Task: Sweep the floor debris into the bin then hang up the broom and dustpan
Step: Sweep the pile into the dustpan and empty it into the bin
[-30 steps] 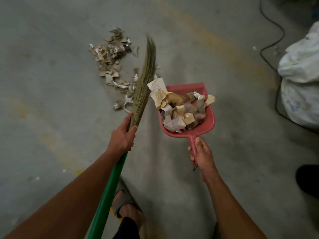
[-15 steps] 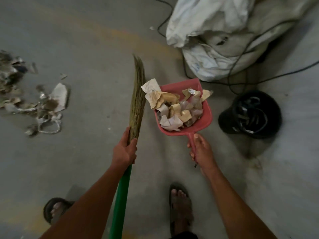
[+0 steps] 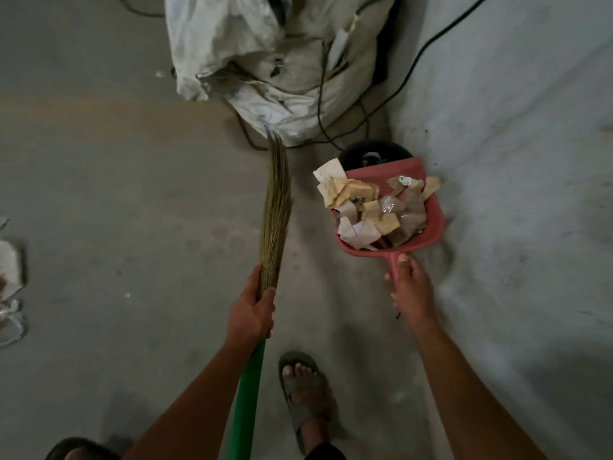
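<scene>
Now that the loaded dustpan (image 3: 391,210) has reached the black bin (image 3: 371,154), right hand (image 3: 411,293) gripping its handle, tipping comes next; left hand (image 3: 252,313) grasps the broom (image 3: 275,207).

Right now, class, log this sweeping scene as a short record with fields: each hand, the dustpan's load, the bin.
left hand: grips broom where bristles meet green handle
right hand: holds red dustpan by its handle
dustpan load: heaped paper scraps
black bin: just beyond dustpan, partly hidden
floor: debris at left edge
</scene>
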The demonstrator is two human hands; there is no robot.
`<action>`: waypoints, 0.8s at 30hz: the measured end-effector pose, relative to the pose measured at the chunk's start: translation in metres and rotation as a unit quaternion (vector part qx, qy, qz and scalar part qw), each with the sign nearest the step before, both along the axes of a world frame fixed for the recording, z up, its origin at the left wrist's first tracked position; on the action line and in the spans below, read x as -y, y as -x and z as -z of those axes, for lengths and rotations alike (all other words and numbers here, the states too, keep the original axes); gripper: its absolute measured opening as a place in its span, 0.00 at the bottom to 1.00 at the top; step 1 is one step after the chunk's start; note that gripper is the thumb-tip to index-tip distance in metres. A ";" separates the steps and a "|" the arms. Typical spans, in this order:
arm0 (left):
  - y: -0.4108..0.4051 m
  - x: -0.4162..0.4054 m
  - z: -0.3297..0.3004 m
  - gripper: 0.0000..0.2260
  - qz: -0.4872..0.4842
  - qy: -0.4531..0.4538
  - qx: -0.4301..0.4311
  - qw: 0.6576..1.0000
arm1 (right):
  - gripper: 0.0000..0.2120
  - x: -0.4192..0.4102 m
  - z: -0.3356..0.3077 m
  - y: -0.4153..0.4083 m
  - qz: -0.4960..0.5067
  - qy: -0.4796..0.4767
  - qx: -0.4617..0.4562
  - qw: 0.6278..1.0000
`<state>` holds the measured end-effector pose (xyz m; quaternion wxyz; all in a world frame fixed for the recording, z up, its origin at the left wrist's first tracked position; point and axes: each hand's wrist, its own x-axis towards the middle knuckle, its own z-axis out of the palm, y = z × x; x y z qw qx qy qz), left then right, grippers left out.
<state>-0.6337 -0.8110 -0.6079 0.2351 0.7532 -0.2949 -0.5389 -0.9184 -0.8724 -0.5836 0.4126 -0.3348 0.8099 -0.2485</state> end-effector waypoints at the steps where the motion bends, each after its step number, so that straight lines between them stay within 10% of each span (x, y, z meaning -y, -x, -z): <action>1: 0.008 0.004 0.000 0.27 0.008 -0.001 0.000 1.000 | 0.18 0.007 -0.005 0.010 0.002 0.002 -0.020 1.000; 24: 0.051 0.038 0.006 0.27 0.046 -0.021 -0.003 0.999 | 0.18 0.127 -0.081 0.045 -0.191 -0.139 -0.385 0.892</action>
